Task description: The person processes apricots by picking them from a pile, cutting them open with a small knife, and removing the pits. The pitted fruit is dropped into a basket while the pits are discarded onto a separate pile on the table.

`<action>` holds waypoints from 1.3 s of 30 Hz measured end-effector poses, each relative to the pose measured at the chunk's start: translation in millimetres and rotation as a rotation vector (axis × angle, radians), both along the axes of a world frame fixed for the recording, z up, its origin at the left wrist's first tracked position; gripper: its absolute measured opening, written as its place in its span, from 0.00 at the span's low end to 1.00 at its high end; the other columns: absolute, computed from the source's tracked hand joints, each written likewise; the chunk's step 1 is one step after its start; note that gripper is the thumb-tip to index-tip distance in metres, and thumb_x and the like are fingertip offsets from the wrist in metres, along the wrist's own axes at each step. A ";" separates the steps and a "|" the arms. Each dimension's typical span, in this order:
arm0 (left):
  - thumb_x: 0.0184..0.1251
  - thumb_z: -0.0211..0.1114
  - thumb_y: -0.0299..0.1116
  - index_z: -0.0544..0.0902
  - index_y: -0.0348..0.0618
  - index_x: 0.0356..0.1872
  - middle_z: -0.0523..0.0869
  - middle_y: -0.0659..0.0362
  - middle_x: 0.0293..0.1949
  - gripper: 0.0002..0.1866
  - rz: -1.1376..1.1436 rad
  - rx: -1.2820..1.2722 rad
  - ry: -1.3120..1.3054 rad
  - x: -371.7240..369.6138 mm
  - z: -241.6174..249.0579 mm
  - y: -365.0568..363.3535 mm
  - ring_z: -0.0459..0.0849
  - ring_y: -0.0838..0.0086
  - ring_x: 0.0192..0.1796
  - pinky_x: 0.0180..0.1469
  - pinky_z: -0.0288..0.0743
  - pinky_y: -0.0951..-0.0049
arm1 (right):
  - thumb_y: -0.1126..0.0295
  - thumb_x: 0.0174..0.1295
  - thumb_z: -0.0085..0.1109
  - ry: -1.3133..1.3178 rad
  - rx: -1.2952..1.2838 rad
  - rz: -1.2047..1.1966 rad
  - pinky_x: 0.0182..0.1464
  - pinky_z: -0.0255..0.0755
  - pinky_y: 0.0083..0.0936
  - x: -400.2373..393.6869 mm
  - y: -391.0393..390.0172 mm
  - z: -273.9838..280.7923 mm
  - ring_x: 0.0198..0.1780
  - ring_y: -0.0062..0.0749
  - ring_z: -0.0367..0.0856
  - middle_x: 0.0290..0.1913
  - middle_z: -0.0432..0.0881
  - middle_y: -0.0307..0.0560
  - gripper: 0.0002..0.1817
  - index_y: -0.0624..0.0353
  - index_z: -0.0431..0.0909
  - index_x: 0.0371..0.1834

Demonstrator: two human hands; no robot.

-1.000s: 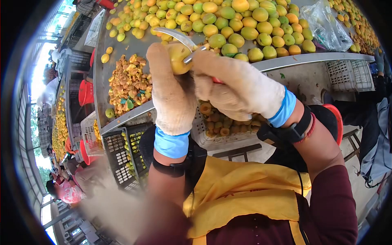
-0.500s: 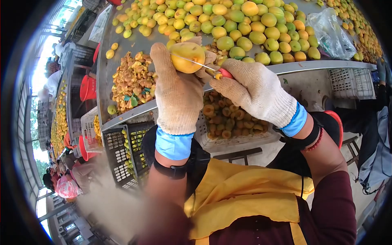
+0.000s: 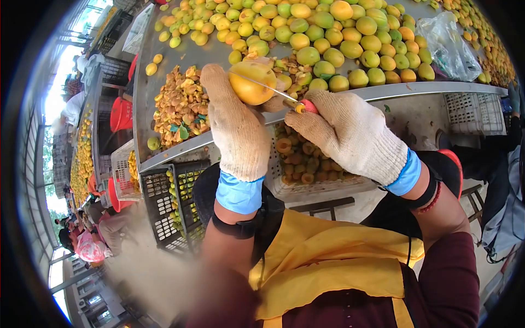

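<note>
The left hand (image 3: 238, 131), in a knitted cream cotton glove, grips a round yellow apricot (image 3: 251, 83); the gloved right hand (image 3: 353, 136) clasps a thin-bladed red-handled knife (image 3: 284, 97), its blade lying across the fruit, above a white plastic crate of halved apricots (image 3: 306, 158).

no readable text

no lettering, label, brand or number can be made out anywhere around the metal table (image 3: 180, 57): not on its fruit, the crates below it, or the gloves.
</note>
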State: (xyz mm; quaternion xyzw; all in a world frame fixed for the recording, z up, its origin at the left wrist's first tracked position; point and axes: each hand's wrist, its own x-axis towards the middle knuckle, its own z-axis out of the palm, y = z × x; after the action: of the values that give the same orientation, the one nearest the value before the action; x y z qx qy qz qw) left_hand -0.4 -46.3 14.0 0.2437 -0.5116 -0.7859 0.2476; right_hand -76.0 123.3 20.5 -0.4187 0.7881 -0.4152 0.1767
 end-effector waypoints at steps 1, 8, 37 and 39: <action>0.83 0.44 0.66 0.79 0.33 0.60 0.86 0.46 0.55 0.39 -0.004 0.000 -0.002 0.5 3.1 2.6 0.88 0.65 0.48 0.48 0.85 0.68 | 0.52 0.74 0.64 0.024 -0.024 -0.017 0.34 0.74 0.41 -0.2 0.7 0.2 0.33 0.57 0.82 0.30 0.81 0.60 0.20 0.63 0.81 0.43; 0.82 0.47 0.67 0.84 0.35 0.45 0.89 0.51 0.32 0.38 0.096 -0.419 -0.066 4.4 7.6 9.9 0.84 0.71 0.26 0.32 0.77 0.72 | 0.46 0.77 0.57 -0.671 0.005 -0.023 0.33 0.78 0.31 6.8 -1.5 -13.0 0.26 0.29 0.84 0.23 0.82 0.45 0.26 0.62 0.84 0.38; 0.84 0.60 0.40 0.82 0.31 0.61 0.91 0.54 0.42 0.20 -0.911 -0.684 -0.319 -27.4 -74.5 93.6 0.88 0.73 0.43 0.51 0.82 0.71 | 0.54 0.80 0.50 -1.007 -0.588 -1.229 0.19 0.63 0.27 -162.8 294.0 -162.3 0.16 0.26 0.67 0.18 0.66 0.31 0.18 0.59 0.79 0.45; 0.84 0.61 0.40 0.83 0.32 0.61 0.91 0.54 0.43 0.20 -0.838 -0.655 -0.308 -36.6 -71.6 95.3 0.88 0.72 0.43 0.52 0.82 0.70 | 0.55 0.78 0.51 -1.058 -0.649 -1.219 0.20 0.62 0.28 -154.5 283.3 -194.6 0.16 0.28 0.69 0.19 0.68 0.32 0.17 0.59 0.78 0.48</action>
State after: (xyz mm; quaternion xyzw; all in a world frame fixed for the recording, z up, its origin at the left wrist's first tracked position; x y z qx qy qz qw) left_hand -37.0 48.9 -57.5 0.0417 -0.8129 -0.5721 -0.1012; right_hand -230.4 406.5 -174.1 0.2945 0.5318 -0.7818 0.1385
